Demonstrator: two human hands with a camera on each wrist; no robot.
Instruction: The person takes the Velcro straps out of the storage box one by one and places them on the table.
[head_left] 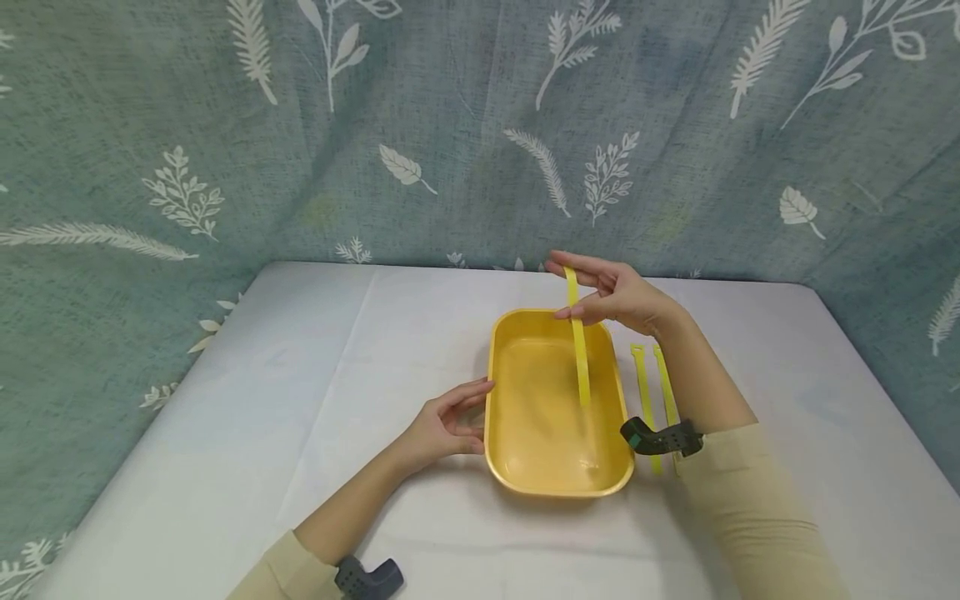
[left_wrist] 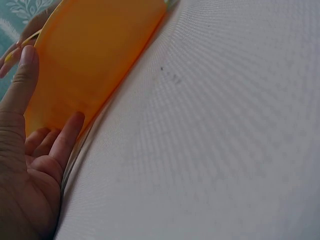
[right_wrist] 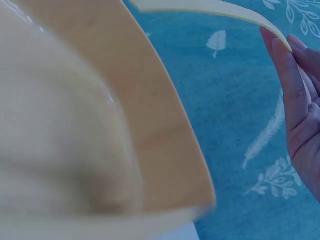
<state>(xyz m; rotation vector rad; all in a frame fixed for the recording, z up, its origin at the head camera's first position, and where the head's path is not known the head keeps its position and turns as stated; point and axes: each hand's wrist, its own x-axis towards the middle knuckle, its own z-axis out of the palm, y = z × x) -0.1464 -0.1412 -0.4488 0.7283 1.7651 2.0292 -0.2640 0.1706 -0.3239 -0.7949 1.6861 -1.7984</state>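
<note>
My right hand [head_left: 611,292] pinches a flat yellow strip [head_left: 579,350] near its upper end, over the far right part of a yellow plastic tray [head_left: 498,325]. The strip hangs down across the tray's hollow in the head view, and in the right wrist view it bends in an arc away from the fingertips. At the tray's left side, my left hand [head_left: 450,421] touches the outer wall with spread fingertips. The left wrist view has its fingers [left_wrist: 67,137] against the orange-looking side of the tray.
Two more yellow strips [head_left: 643,383] lie lengthwise on the white table [head_left: 360,375] just right of the tray, partly hidden by the right forearm and its dark wrist band [head_left: 663,436]. A green leaf-patterned cloth [head_left: 450,125] hangs behind the table.
</note>
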